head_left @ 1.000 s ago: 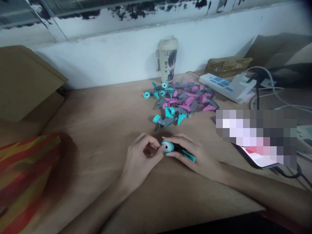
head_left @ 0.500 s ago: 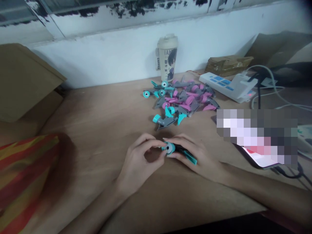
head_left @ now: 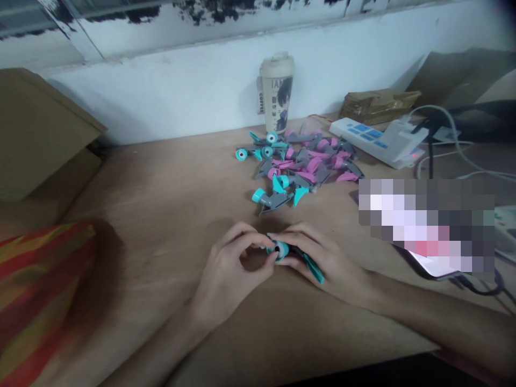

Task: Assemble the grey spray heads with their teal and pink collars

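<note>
My right hand (head_left: 322,255) is wrapped round a trigger spray head (head_left: 313,267) with a grey body and a teal trigger, held low over the table. Its teal screw collar (head_left: 284,249) faces left, with a whitish ring and a dark centre hole showing. Thumb and forefinger of my left hand (head_left: 236,269) are closed on the collar's open end; whether a small part sits between those fingertips is hidden. Beyond both hands lies a heap of grey-and-pink spray heads (head_left: 314,164). Several grey-and-teal spray heads (head_left: 278,201) lie at its near and left sides.
A lidded coffee cup (head_left: 278,97) stands against the wall. To the right are a white power strip (head_left: 363,137) with cables, a taped cardboard box (head_left: 379,105) and a partly blurred phone (head_left: 435,263). Red-and-yellow striped cloth (head_left: 44,290) and cardboard (head_left: 44,134) lie left.
The held spray head has tilted slightly, its trigger end swinging down and a little left. My left fingertips have shifted slightly across the collar opening. The heap has not moved.
</note>
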Motion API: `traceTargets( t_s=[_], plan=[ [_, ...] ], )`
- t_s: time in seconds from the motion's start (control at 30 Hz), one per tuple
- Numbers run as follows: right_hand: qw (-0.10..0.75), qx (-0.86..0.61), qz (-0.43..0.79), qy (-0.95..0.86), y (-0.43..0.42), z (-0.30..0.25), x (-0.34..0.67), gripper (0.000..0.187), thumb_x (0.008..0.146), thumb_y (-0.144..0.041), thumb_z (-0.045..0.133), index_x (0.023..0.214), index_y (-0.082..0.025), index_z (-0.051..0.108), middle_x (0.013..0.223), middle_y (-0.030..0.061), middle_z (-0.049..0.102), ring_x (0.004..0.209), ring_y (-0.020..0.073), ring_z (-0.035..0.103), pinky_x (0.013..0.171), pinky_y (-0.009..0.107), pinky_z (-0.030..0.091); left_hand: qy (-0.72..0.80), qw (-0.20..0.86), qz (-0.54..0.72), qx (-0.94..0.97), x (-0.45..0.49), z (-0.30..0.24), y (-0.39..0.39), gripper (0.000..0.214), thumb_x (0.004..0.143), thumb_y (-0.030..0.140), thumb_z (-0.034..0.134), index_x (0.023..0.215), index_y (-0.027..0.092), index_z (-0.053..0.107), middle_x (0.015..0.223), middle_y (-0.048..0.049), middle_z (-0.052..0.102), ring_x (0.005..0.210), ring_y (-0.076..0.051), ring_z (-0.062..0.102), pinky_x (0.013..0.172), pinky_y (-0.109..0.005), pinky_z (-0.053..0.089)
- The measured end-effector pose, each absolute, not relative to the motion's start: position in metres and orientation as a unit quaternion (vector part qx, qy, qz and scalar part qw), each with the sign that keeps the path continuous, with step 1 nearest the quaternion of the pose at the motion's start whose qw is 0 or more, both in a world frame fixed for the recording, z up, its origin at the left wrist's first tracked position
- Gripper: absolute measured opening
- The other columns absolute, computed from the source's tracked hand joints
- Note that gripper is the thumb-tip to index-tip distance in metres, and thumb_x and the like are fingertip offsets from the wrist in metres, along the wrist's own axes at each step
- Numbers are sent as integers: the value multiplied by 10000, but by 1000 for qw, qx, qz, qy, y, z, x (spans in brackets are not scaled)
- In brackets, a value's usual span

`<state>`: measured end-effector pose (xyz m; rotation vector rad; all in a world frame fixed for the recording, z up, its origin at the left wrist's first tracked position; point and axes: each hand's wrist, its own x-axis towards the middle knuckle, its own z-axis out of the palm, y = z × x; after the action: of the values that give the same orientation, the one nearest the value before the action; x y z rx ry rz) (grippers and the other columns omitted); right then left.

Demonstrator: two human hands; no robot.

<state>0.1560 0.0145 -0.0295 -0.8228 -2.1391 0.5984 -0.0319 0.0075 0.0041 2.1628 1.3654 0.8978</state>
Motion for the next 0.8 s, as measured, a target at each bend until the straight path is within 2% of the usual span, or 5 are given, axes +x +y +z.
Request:
traceTargets(
  t_s=[0.23,0.5,0.63,0.8],
  plan=[
    [374,-323,223,-840,13,-28,154,282,901,-215,464,1175,-187,524,999,77,566,941,171,560,803,317,498,498,217,315,778,-32,5,7,84,724,148,656,777,212,645,782,23,562,651,-83,543,567,-189,431],
    [387,-304,206,-846,13,-32,154,329,894,-199,488,1223,-189,480,1020,78,553,958,169,547,811,317,496,546,173,282,770,-29,5,-1,30,777,250,635,787,247,663,806,34,614,686,-104,586,614,-219,441],
    [392,-297,190,-850,13,-33,153,357,889,-185,495,1245,-194,466,1037,82,555,970,176,549,818,321,496,566,158,273,762,-25,6,-7,71,813,272,601,794,234,657,819,35,634,706,-109,599,610,-226,427],
    [390,-311,197,-844,12,-35,151,371,882,-154,497,1249,-189,461,1027,84,560,954,175,558,807,321,501,575,163,248,763,-22,11,-11,189,844,258,545,688,187,622,684,23,559,608,-99,544,543,-227,389]
  ],
)
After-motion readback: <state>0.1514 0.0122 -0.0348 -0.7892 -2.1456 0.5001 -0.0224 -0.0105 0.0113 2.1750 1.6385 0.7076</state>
